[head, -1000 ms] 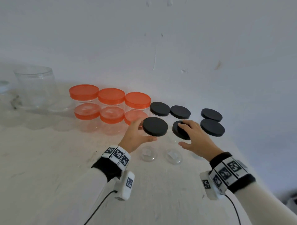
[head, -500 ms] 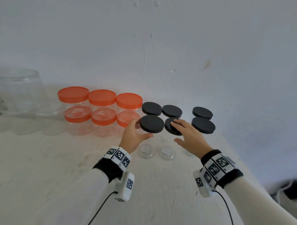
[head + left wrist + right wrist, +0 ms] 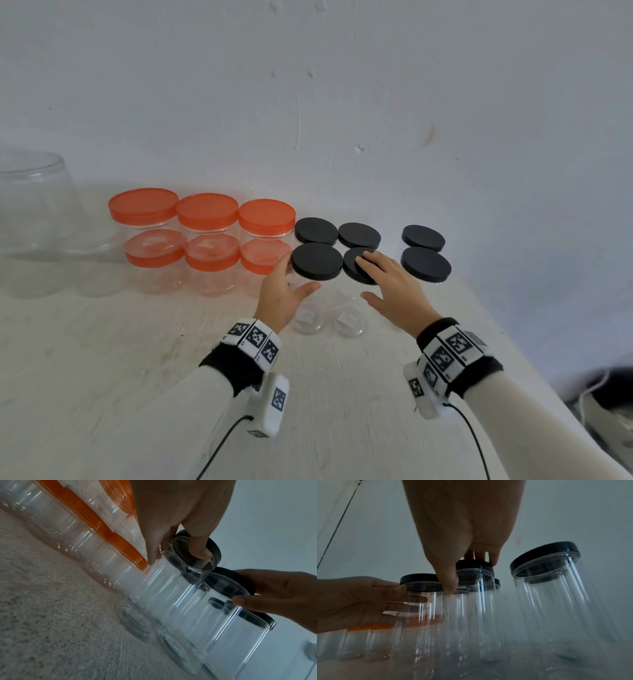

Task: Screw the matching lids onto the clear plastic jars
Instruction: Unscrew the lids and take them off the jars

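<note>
1. Landmark: the front-row black-lidded jar held by the left hand. It stands upright on the pale table.
2. Left hand: thumb on the near side of this jar below the lid and fingers round the far side; they curl about the clear wall. The right-wrist view shows the fingers through the plastic.
3. Right hand: fingers straight and lying flat on the black lid of the jar just right of the landmark; thumb spread toward the near side, apart from the lid. This lid looks tilted on its jar; whether it is threaded cannot be told.
4. Behind the landmark: two more black-lidded jars, side by side, near the wall.
5. Well right of the landmark: a pair of black-lidded jars, one behind the other.
6. Left of the landmark: orange-lidded jars in rows, the nearest touching or just beside it.
7. Far left of the landmark: a large clear jar without a visible lid.
</note>
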Action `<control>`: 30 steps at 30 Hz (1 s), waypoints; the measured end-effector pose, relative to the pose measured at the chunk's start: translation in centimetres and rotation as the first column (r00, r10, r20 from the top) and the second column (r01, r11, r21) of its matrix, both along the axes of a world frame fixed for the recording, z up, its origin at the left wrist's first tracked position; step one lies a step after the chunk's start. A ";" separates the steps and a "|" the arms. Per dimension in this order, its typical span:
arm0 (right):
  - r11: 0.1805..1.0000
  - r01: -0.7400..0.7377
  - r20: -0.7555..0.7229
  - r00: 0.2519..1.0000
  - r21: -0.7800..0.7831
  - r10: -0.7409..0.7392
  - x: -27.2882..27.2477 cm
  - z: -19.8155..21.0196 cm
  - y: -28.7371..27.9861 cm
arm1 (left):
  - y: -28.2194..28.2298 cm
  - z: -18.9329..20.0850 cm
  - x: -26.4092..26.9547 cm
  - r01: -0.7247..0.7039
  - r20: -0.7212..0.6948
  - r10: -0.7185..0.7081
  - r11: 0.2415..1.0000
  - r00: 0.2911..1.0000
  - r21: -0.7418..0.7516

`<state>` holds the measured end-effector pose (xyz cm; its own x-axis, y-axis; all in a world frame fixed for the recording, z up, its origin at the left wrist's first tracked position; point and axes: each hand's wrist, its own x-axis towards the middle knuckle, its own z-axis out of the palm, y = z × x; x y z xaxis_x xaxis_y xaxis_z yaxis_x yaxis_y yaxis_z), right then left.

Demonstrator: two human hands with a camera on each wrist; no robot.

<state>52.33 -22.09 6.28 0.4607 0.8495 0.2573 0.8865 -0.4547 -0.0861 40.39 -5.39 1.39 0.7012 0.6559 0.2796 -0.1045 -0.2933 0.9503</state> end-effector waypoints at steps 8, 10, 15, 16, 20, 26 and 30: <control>0.999 0.026 0.020 0.999 -0.022 -0.025 -0.4 -0.2 0.3 | 0.2 0.2 -0.4 0.017 -0.083 -0.012 0.998 0.996 0.063; 0.997 0.034 0.023 0.999 -0.063 -0.032 -0.4 0.0 0.1 | -0.1 0.5 -0.9 -0.087 -0.064 0.100 0.981 0.993 0.175; 0.985 0.055 0.033 0.998 0.162 -0.062 0.3 1.0 -1.5 | -1.4 2.0 -1.3 -0.234 0.184 0.156 0.795 0.970 0.560; 0.976 0.075 0.043 0.995 0.204 -0.085 0.8 1.2 -2.0 | -1.7 2.3 -1.0 -0.219 0.181 0.132 0.734 0.975 0.643; 0.959 0.203 0.018 0.977 0.197 -0.210 3.3 1.7 -3.8 | -3.2 3.3 0.9 -0.075 0.027 0.100 0.513 0.995 0.855; 0.974 0.218 -0.091 0.973 0.067 -0.212 6.0 1.7 -5.4 | -5.7 4.5 3.3 0.218 -0.327 0.293 0.349 0.898 0.911; 0.988 0.147 -0.099 0.985 0.051 -0.141 6.9 1.4 -6.0 | -6.7 4.4 4.8 0.316 -0.435 0.391 0.333 0.811 0.888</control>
